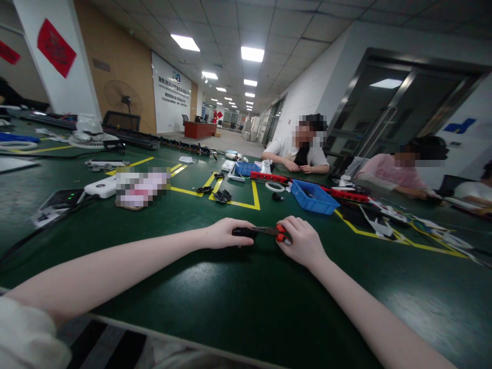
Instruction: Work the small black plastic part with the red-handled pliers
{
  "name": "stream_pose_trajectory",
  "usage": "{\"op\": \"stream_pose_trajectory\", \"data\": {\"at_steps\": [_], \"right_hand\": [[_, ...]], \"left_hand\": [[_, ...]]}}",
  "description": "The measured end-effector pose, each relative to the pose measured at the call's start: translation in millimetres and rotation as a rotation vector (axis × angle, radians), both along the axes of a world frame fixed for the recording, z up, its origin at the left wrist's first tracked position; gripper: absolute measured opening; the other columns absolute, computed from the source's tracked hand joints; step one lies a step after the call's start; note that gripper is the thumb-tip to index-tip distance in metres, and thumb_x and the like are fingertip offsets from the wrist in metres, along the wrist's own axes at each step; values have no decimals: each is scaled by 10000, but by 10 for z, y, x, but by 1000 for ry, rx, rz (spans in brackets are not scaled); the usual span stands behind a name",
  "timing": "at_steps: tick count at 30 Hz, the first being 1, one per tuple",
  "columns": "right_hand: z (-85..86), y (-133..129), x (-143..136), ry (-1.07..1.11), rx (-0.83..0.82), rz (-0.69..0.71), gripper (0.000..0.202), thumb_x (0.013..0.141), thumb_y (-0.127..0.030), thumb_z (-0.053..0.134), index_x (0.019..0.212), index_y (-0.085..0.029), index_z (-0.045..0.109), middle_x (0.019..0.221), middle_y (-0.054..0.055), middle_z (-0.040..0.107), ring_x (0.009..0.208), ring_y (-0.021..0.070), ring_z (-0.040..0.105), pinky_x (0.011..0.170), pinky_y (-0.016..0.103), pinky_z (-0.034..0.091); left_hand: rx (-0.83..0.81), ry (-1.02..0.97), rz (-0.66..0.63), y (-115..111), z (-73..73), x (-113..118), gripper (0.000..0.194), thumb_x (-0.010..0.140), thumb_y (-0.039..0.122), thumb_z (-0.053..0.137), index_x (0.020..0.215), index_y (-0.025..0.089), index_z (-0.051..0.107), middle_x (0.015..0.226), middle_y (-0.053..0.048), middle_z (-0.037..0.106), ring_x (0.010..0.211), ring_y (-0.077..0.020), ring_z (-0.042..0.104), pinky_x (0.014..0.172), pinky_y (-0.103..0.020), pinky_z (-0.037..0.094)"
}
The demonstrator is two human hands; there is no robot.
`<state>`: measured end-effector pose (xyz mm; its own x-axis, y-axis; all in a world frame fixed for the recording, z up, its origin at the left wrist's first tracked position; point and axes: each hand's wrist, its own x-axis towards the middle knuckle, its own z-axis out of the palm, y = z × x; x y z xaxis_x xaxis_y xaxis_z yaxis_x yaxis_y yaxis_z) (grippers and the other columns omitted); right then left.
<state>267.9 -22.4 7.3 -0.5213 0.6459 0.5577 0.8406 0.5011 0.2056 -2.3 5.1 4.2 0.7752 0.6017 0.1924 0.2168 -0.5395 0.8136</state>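
Observation:
My left hand (225, 233) is closed around a small black part (244, 232), its fingers above and thumb below. My right hand (302, 241) grips the red handles of pliers (269, 231), whose grey jaws point left and meet the right end of the black part. Both are held just above the green table (230, 302). Whether the jaws bite on the part cannot be made out. Beyond my hands lie loose black pieces (222, 196) inside a yellow tape outline.
A blue bin (313, 197) stands ahead to the right, near a white ring (274, 187) and red strips. A phone (142, 189) and a white power bank (102, 187) with a cable lie left. Two co-workers (303, 154) sit across the table; another person shows at the right edge.

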Motion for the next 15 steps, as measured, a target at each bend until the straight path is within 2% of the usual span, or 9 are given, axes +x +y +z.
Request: {"op": "stream_pose_trajectory", "data": {"at_steps": [3, 6, 10, 15], "right_hand": [[-7, 3, 7, -7, 16, -18, 209, 775, -228, 551, 969, -170, 602, 962, 94, 617, 806, 216, 533, 694, 330, 387], [-8, 1, 11, -9, 20, -27, 212, 782, -237, 554, 975, -162, 604, 973, 98, 618, 813, 217, 536, 702, 334, 388], [-5, 3, 11, 1, 32, -31, 259, 772, -253, 571, 1016, -173, 605, 993, 93, 623, 857, 232, 544, 726, 345, 391], [-5, 10, 14, 3, 8, -17, 281, 756, -241, 573, 1028, -179, 604, 1006, 93, 619, 867, 235, 553, 732, 346, 400]], "left_hand": [[-67, 12, 12, -7, -3, 6, 468, 894, 406, 574, 1291, 159, 562, 847, -22, 648, 659, -121, 601, 646, -234, 475], [-71, -16, 10, -16, -6, 11, 462, 882, 405, 595, 1271, 156, 570, 867, -27, 644, 666, -120, 602, 654, -239, 479], [-9, -45, 19, -12, -13, 13, 468, 858, 385, 633, 1269, 168, 575, 1032, -58, 664, 791, -153, 637, 774, -280, 499], [40, -15, 20, 1, -9, 8, 474, 854, 354, 644, 1285, 167, 574, 1071, -64, 676, 973, -209, 630, 883, -312, 482]]}}
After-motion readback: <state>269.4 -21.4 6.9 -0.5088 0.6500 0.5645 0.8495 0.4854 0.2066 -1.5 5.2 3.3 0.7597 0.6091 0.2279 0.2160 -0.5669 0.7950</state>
